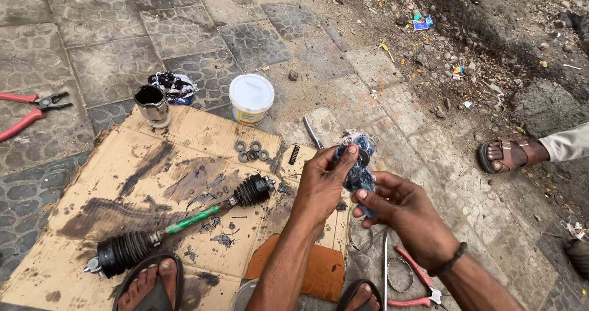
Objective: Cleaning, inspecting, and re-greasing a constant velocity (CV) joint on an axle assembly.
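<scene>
Both my hands hold a grimy blue rag (358, 164) in front of me. My left hand (322, 185) grips the rag from the left with the thumb up at its top edge; a small dark round part shows against the cloth there. My right hand (402, 210) pinches the lower end of the rag. Left of them, a drive axle (184, 222) with a green shaft and two black rubber boots lies on greasy cardboard (153, 182).
A white tub (251, 97), a metal cup (152, 105), several washers (251, 151), a spring (294, 154) and red pliers (27, 111) lie around. Metal clamp rings (399, 274) and red-handled pliers (417, 283) lie near my sandalled feet. Another person's sandalled foot (509, 154) is at right.
</scene>
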